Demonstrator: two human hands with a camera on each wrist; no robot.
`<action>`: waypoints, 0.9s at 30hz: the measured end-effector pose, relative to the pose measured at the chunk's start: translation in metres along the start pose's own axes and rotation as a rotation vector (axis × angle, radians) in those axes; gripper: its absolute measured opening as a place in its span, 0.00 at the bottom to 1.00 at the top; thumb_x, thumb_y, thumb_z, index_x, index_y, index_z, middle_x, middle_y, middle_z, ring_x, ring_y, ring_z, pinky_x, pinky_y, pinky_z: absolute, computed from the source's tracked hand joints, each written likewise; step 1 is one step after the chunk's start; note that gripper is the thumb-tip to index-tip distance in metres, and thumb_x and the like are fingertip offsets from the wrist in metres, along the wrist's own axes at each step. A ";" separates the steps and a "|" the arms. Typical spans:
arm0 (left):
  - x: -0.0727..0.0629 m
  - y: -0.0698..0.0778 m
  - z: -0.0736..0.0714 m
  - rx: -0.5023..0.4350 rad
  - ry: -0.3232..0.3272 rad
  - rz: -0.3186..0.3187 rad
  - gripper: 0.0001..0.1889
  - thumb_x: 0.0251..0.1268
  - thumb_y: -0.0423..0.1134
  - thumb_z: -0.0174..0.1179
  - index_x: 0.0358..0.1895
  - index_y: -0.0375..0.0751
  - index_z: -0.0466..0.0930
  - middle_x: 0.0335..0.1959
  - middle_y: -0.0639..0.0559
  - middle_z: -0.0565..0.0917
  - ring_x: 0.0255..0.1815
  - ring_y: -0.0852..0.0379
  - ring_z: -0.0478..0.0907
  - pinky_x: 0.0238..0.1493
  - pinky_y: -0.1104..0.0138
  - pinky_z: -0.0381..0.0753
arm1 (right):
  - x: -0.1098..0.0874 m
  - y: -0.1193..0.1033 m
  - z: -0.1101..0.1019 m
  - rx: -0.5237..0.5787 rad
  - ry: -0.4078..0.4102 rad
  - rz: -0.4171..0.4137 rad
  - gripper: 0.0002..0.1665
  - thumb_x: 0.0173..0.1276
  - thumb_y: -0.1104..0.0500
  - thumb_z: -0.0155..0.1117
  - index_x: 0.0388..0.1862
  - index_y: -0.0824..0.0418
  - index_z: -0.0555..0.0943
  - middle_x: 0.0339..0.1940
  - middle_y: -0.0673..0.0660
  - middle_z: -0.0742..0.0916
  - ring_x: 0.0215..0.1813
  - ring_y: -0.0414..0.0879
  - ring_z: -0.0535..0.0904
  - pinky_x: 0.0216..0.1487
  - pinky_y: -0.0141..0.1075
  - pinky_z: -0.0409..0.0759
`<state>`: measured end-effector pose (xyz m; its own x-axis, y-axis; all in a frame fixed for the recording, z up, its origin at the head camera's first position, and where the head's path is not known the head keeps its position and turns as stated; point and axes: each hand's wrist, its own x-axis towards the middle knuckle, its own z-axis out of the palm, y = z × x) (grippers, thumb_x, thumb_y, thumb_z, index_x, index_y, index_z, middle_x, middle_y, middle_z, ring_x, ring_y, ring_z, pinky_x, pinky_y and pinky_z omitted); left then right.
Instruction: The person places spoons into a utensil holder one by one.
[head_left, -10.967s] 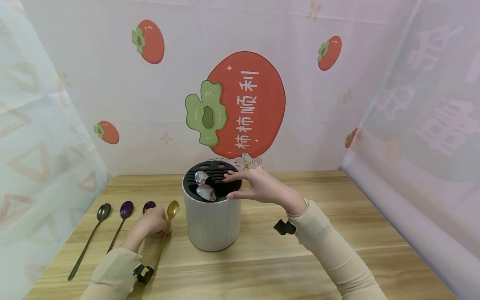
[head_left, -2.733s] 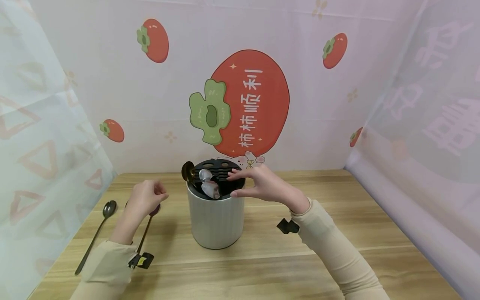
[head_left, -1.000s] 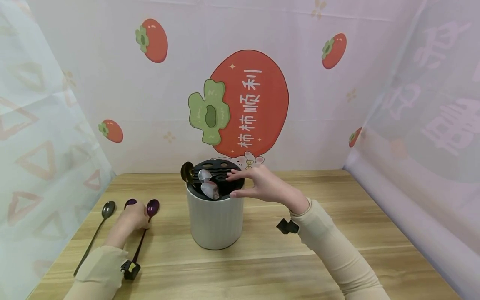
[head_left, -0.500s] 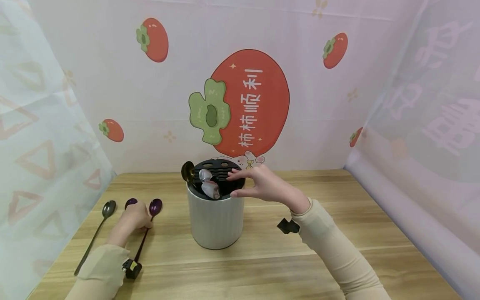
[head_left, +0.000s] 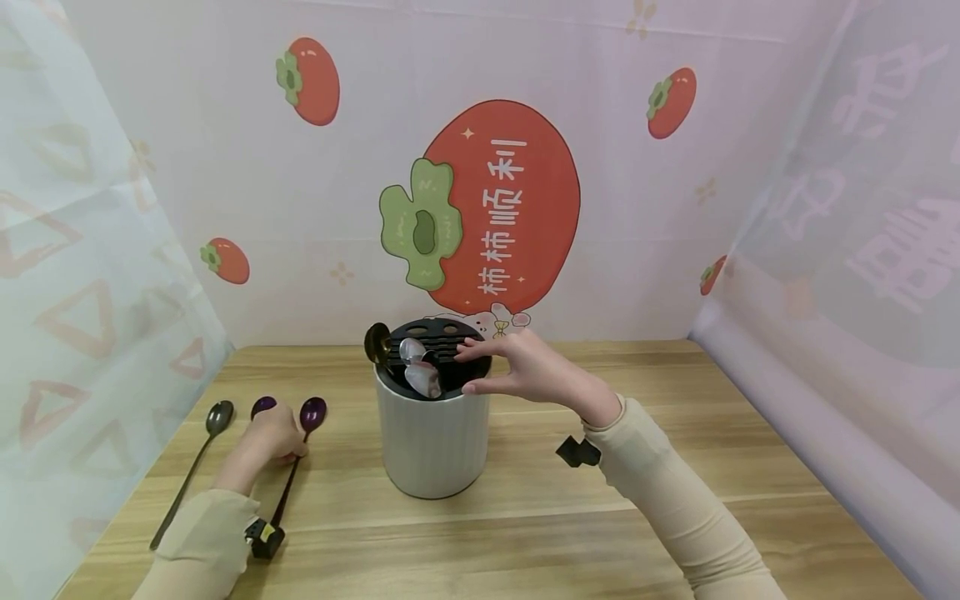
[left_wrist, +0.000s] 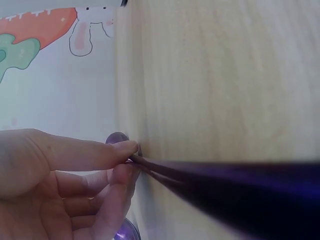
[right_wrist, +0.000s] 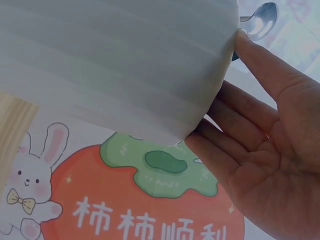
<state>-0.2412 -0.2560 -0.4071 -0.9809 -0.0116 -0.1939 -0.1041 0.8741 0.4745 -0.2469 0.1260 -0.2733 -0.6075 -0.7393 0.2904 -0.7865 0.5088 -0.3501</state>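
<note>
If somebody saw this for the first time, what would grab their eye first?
Probably the big red fruit print in the middle of the backdrop. In front of it, on the table, stands a pale holder with silver spoons and a gold spoon sticking out. Then the left hand, pinching a purple spoon left of the holder.

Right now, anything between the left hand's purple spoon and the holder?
Nothing visible between the purple spoon and the holder but bare table. At the holder's left edge, though, the gold spoon sticks up.

purple spoons, grey spoon, dark-gold spoon, white holder, black lid, persimmon-print backdrop
</note>
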 end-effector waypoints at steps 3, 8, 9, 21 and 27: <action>0.000 0.001 0.000 0.007 0.010 0.009 0.15 0.48 0.30 0.68 0.11 0.39 0.73 0.10 0.50 0.77 0.12 0.60 0.74 0.14 0.75 0.68 | 0.000 0.000 0.000 0.001 0.002 -0.001 0.27 0.59 0.45 0.69 0.56 0.54 0.82 0.55 0.51 0.84 0.59 0.41 0.78 0.42 0.30 0.75; -0.001 0.003 0.001 0.004 0.017 0.011 0.15 0.47 0.30 0.67 0.09 0.39 0.74 0.08 0.51 0.77 0.12 0.60 0.73 0.14 0.75 0.67 | 0.000 0.000 0.000 0.000 0.006 -0.005 0.27 0.59 0.45 0.69 0.55 0.54 0.82 0.54 0.50 0.85 0.60 0.41 0.78 0.46 0.32 0.77; -0.001 0.003 0.001 0.004 0.018 0.013 0.14 0.47 0.30 0.66 0.09 0.38 0.74 0.08 0.52 0.77 0.12 0.60 0.73 0.14 0.74 0.66 | 0.000 0.000 0.000 0.000 0.006 -0.005 0.27 0.59 0.45 0.69 0.55 0.54 0.82 0.54 0.50 0.85 0.59 0.41 0.78 0.46 0.32 0.77; 0.001 0.003 0.002 -0.009 0.024 0.002 0.15 0.46 0.31 0.66 0.09 0.40 0.73 0.09 0.51 0.77 0.12 0.60 0.73 0.15 0.74 0.68 | 0.000 -0.001 -0.001 -0.002 0.000 0.001 0.27 0.58 0.45 0.69 0.55 0.55 0.82 0.54 0.49 0.85 0.55 0.40 0.80 0.42 0.29 0.75; 0.000 0.002 0.002 -0.026 0.026 -0.005 0.12 0.47 0.31 0.65 0.11 0.37 0.75 0.10 0.50 0.78 0.13 0.59 0.73 0.15 0.73 0.69 | 0.000 -0.001 -0.001 0.000 -0.004 0.008 0.28 0.58 0.45 0.69 0.56 0.54 0.82 0.55 0.50 0.84 0.30 0.35 0.80 0.31 0.28 0.67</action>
<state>-0.2411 -0.2531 -0.4079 -0.9843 -0.0287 -0.1741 -0.1128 0.8611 0.4957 -0.2458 0.1260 -0.2720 -0.6130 -0.7373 0.2837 -0.7818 0.5145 -0.3522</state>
